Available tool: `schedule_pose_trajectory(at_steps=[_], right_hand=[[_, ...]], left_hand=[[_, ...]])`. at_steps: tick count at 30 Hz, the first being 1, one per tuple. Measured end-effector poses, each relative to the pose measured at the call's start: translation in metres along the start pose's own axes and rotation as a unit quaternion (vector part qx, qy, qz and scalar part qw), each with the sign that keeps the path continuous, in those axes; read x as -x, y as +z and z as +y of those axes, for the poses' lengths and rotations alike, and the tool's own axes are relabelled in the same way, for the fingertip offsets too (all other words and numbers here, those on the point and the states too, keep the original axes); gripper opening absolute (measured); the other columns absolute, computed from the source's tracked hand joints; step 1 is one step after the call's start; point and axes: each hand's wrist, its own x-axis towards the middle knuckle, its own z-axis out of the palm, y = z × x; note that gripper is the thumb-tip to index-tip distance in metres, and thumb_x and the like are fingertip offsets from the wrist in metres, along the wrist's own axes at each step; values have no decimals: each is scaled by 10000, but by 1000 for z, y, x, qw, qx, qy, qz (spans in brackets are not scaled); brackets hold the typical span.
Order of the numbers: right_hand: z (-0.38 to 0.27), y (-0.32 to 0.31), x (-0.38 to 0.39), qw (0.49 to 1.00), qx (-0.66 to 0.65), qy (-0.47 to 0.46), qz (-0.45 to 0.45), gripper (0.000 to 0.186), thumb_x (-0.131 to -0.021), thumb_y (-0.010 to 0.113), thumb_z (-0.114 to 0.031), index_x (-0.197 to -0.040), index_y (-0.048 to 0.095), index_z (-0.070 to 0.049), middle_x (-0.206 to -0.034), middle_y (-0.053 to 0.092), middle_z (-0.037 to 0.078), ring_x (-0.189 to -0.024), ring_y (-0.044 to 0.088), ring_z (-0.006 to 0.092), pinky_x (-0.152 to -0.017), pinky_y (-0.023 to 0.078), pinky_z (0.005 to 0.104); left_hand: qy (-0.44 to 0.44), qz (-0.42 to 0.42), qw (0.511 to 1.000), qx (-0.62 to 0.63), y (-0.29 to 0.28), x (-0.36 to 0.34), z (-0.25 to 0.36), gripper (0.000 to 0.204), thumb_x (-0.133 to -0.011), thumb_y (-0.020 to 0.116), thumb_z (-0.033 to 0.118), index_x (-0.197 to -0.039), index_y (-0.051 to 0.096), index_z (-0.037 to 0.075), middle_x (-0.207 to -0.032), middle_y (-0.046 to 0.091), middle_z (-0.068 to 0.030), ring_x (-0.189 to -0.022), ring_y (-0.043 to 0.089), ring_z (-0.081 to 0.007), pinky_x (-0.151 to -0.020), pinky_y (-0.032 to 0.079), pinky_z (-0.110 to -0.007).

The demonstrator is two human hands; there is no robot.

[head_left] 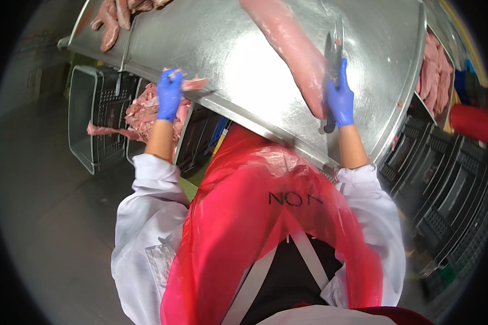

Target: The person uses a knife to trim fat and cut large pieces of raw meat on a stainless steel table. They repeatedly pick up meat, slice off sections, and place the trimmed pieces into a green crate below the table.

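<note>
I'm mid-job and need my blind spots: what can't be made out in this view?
All in the head view:
Long meat piece: far end cut off by the top edge.
Knife handle: mostly covered by the right hand, so the exact grip is hidden.
Meat strip: blurred, partly hidden by the left hand.
Meat pile: partly hidden by the left hand and forearm; depth unclear.

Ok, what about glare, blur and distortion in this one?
Head view: bright glare washes out part of the steel table; head view: the scrap by the left hand looks slightly smeared; head view: the fisheye bends the table's edges and leaves black corners; head view: the floor at left is dim.
</note>
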Motion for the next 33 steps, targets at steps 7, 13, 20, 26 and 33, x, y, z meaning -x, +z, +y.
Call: schedule_pose_trajectory(at_steps=[7, 13, 20, 26, 33], right_hand=[[-53, 43, -69, 974, 80, -203, -67, 712, -984, 508, -266, -1612, 185, -356, -1024, 711, 279, -926, 709, 434, -870, 560, 484], [-114, 118, -176, 929, 233, -262, -119, 649, -990, 477, -242, -1580, 268, -413, -1088, 707, 241, -1025, 701, 371, -903, 547, 468], [-99, 30, -150, 886, 256, -270, -277, 691, -955, 552, -176, -1568, 327, -402, -1015, 725, 197, -895, 707, 292, -857, 554, 403], [-138, 78, -173, 890, 318, -145, -293, 727, -942, 569, -157, -1575, 315, -408, -1057, 743, 179, -672, 646, 213, -737, 552, 374], [-122, 44, -153, 840, 413, -200, -290, 739, -938, 543, -142, -1581, 280, -393, -936, 713, 243, -807, 692, 430, -788, 539, 502]], left_hand=[[-30, 40, 876, -480, -173, 10, -123, 568, -902, 703, 378, -1259, 584, -48, -1166, 653, -281, -1063, 638, -452, -953, 501, -502], [127, 58, 949, -284, -57, -50, -33, 497, -895, 735, 305, -1213, 589, -48, -1112, 658, -232, -976, 661, -371, -865, 532, -429], [102, 8, 977, -185, -41, -31, -30, 416, -907, 744, 203, -1229, 585, -7, -1081, 689, -168, -965, 690, -258, -833, 546, -383], [155, -66, 983, -68, 26, -56, 8, 403, -861, 746, 166, -1194, 603, -12, -1010, 670, -159, -875, 691, -259, -797, 554, -368], [106, -34, 994, 1, 26, -48, -13, 347, -882, 730, 139, -1171, 606, -7, -884, 671, -113, -736, 659, -174, -690, 538, -313]])
